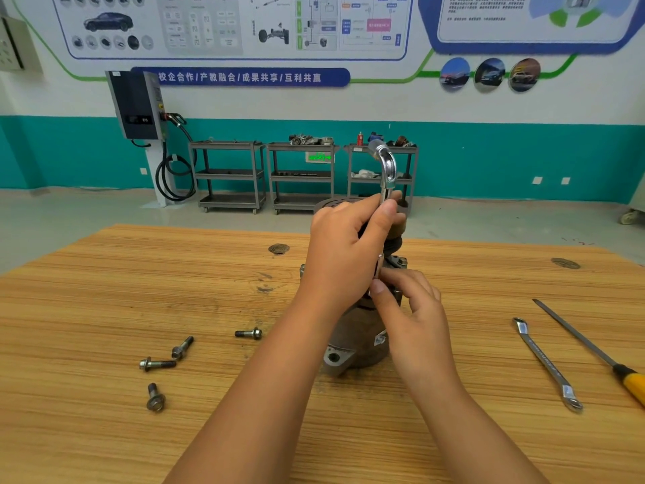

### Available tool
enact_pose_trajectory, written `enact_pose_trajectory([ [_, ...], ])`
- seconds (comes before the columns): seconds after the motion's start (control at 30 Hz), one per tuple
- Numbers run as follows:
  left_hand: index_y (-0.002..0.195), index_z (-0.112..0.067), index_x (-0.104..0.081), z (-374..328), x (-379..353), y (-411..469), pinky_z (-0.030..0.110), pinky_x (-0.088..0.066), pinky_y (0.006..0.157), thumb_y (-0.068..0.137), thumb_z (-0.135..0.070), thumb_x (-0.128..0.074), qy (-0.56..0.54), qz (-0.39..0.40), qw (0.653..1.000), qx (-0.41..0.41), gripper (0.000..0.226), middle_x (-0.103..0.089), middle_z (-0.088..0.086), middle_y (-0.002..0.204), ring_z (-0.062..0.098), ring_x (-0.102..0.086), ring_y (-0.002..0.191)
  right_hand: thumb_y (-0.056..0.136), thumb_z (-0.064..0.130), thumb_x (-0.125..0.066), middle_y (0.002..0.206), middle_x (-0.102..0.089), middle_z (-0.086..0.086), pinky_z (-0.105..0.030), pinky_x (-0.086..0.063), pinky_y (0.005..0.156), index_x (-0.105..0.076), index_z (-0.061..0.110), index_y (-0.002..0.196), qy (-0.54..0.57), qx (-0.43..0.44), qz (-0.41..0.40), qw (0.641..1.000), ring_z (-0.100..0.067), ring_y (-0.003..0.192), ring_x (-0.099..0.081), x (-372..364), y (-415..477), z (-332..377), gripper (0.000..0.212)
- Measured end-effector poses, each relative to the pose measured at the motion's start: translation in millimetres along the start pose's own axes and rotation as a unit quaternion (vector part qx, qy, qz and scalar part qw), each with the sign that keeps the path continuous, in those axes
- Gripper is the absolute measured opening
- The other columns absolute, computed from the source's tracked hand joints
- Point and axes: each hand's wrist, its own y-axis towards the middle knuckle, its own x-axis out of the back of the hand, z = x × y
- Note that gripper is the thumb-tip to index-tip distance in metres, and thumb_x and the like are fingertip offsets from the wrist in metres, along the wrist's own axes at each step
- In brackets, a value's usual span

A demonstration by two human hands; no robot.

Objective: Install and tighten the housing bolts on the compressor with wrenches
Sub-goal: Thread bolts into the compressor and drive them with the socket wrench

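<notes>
The left hand (pixel 345 249) curls its fingers round the upright chrome L-shaped socket wrench (pixel 385 169); the right hand (pixel 412 312) pinches its lower end over the grey metal compressor (pixel 356 340).

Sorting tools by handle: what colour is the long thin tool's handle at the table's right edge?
Yellow handle with a black collar, seen in the head view.

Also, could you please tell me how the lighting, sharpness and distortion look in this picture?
Head view: soft, even light, faint shadows under the loose bolts; glare on the bend of the L-shaped wrench, which the left hand grips and the right hand pinches lower down; wide-angle bowing curves the far edge of the table; the wall posters look soft, small text unreadable.
</notes>
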Motion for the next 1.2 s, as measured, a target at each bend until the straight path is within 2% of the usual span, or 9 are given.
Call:
enact_pose_trajectory([
  [0.13, 0.102, -0.013, -0.073, -1.1, 0.7, -0.6, 0.048, -0.038, 0.102, 0.095, -0.034, -0.036, 0.006, 0.009, 1.0, 0.012, 0.044, -0.058, -0.028, 0.098, 0.005, -0.06, 0.106, 0.085, 0.034, -0.059, 0.097, -0.058, 0.023, -0.006, -0.03, 0.086, -0.06, 0.045, 0.086, -0.021, 0.001, -0.001, 1.0, -0.001, 0.109, -0.041, 0.6, 1.1, 1.5, 0.011],
  [0.3, 0.101, -0.015, -0.071, -2.3, 0.7, -1.4, 0.05, -0.042, 0.097, 0.094, -0.034, -0.038, 0.005, 0.011, 1.0, 0.017, 0.038, -0.071, -0.012, 0.091, 0.007, -0.063, 0.096, 0.081, 0.039, -0.06, 0.093, -0.055, 0.024, -0.036, -0.034, 0.099, -0.055, 0.042, 0.081, -0.042, -0.004, -0.016, 0.999, -0.001, 0.105, -0.039, -1.1, 0.6, 1.8, 0.006],
  [0.43, 0.097, -0.012, -0.071, 0.0, 0.6, -1.6, 0.051, -0.044, 0.092, 0.092, -0.034, -0.054, 0.018, 0.015, 1.0, 0.013, 0.028, -0.071, 0.001, 0.087, 0.016, -0.063, 0.091, 0.08, 0.041, -0.061, 0.093, -0.056, 0.019, -0.046, -0.035, 0.099, -0.056, 0.037, 0.082, -0.044, -0.008, -0.029, 0.999, -0.006, 0.105, -0.04, -2.3, 0.9, 3.7, 0.006],
  [0.53, 0.103, -0.016, -0.072, 2.4, 0.4, -1.6, 0.051, -0.045, 0.092, 0.094, -0.027, -0.058, 0.024, 0.005, 1.0, 0.009, 0.02, -0.072, 0.002, 0.09, 0.018, -0.064, 0.093, 0.078, 0.041, -0.063, 0.093, -0.056, 0.019, -0.046, -0.036, 0.098, -0.057, 0.036, 0.082, -0.047, -0.016, -0.031, 0.998, -0.006, 0.105, -0.04, -2.6, 0.9, 5.0, 0.009],
  [0.67, 0.103, -0.012, -0.073, -0.4, 0.1, -1.5, 0.05, -0.044, 0.094, 0.093, -0.033, -0.046, 0.023, 0.002, 1.0, 0.003, 0.035, -0.073, 0.005, 0.095, 0.018, -0.064, 0.095, 0.079, 0.039, -0.064, 0.091, -0.056, 0.019, -0.045, -0.036, 0.098, -0.057, 0.038, 0.08, -0.04, -0.016, -0.035, 0.998, -0.007, 0.104, -0.042, -2.9, 0.0, 7.0, 0.008],
  [0.77, 0.104, -0.015, -0.073, -1.0, -0.3, -1.2, 0.048, -0.042, 0.098, 0.093, -0.033, -0.042, 0.022, -0.001, 1.0, 0.002, 0.037, -0.066, -0.02, 0.099, 0.008, -0.062, 0.102, 0.077, 0.046, -0.057, 0.093, -0.057, 0.024, -0.045, -0.035, 0.101, -0.058, 0.043, 0.082, -0.016, -0.014, -0.031, 0.999, -0.005, 0.107, -0.043, -2.0, -1.4, 7.7, 0.007],
  [0.83, 0.101, -0.014, -0.074, 0.6, -0.5, -0.8, 0.047, -0.041, 0.099, 0.094, -0.032, -0.038, 0.023, -0.007, 1.0, 0.001, 0.04, -0.058, -0.028, 0.099, 0.003, -0.06, 0.103, 0.081, 0.042, -0.059, 0.095, -0.057, 0.024, -0.043, -0.034, 0.103, -0.059, 0.048, 0.087, -0.011, -0.007, -0.022, 1.0, -0.005, 0.11, -0.042, -0.9, -1.5, 6.6, 0.008],
  [1.0, 0.098, -0.014, -0.074, 3.1, -0.4, -1.0, 0.046, -0.038, 0.101, 0.096, -0.029, -0.033, 0.031, -0.006, 1.0, 0.0, 0.044, -0.057, -0.022, 0.106, -0.002, -0.055, 0.104, 0.085, 0.03, -0.063, 0.096, -0.058, 0.021, -0.027, -0.036, 0.094, -0.059, 0.047, 0.087, -0.011, -0.003, -0.016, 1.0, -0.002, 0.108, -0.043, 0.3, 0.4, 3.5, 0.017],
  [1.2, 0.101, -0.014, -0.074, 2.2, 0.2, -0.6, 0.043, -0.037, 0.101, 0.095, -0.032, -0.035, 0.035, 0.003, 0.999, 0.001, 0.043, -0.061, -0.026, 0.099, -0.007, -0.054, 0.098, 0.079, 0.032, -0.069, 0.089, -0.056, 0.025, -0.028, -0.036, 0.087, -0.054, 0.034, 0.077, -0.002, -0.025, -0.033, 0.999, 0.003, 0.103, -0.042, -0.8, -0.4, 0.9, 0.015],
])
